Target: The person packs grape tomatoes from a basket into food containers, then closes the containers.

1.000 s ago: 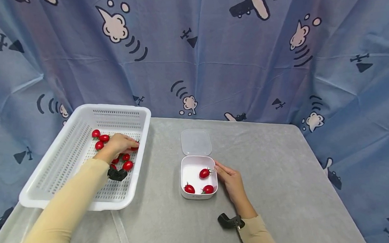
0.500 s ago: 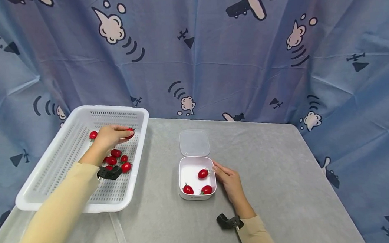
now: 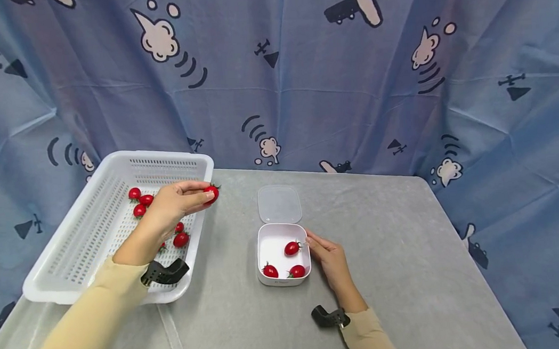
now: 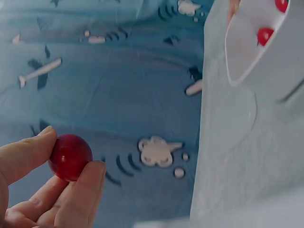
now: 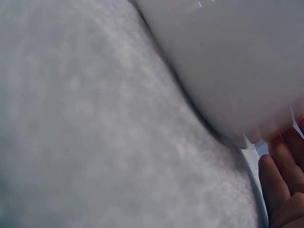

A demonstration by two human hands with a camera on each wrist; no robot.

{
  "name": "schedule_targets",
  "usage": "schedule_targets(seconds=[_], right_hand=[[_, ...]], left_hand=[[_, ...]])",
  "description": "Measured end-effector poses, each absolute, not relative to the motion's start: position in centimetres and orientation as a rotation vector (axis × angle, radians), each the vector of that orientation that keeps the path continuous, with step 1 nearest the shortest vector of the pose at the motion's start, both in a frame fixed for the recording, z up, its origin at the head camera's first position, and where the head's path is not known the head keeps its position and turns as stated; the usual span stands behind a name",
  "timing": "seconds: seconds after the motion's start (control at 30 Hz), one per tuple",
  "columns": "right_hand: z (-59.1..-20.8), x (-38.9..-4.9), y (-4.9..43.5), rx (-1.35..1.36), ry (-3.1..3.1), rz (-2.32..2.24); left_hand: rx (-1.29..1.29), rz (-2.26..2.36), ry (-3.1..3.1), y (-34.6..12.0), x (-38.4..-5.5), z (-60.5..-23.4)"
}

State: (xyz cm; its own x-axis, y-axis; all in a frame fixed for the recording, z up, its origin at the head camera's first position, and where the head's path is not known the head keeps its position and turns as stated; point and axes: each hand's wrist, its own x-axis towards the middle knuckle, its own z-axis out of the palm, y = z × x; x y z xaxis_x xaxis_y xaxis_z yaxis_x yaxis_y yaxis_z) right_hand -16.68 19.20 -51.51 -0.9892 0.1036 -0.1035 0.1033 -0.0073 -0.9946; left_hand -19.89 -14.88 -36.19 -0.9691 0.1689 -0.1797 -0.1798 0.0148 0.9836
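My left hand (image 3: 175, 202) pinches a red cherry tomato (image 3: 212, 193) between thumb and fingers, over the right rim of a white slotted basket (image 3: 86, 229). In the left wrist view the same tomato (image 4: 71, 157) shows its smooth round side. Several cherry tomatoes (image 3: 181, 240) lie in the basket, partly hidden by the hand. My right hand (image 3: 330, 259) holds a small white square box (image 3: 283, 282) at its right side, fingertips at the rim. Three cherry tomatoes (image 3: 292, 248) lie inside that box. The right wrist view shows fingers (image 5: 280, 175) beside the box's wall.
A clear square lid (image 3: 279, 204) lies flat behind the box. The grey cloth-covered table (image 3: 399, 252) ends in front of a blue patterned curtain (image 3: 233, 49). A black wrist camera is strapped to each wrist.
The left hand has lifted a cherry tomato from the basket and carried it right, out to the basket's rim. The right hand and box have stayed in place.
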Motion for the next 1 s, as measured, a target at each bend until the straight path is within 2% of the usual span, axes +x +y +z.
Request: schedule_targets(seconds=[1.0], right_hand=[[-51.5,-16.7,19.1,-0.21,-2.202,2.223]], left_hand=[[0.153,2.002,1.926,-5.5,-16.5,-39.4]])
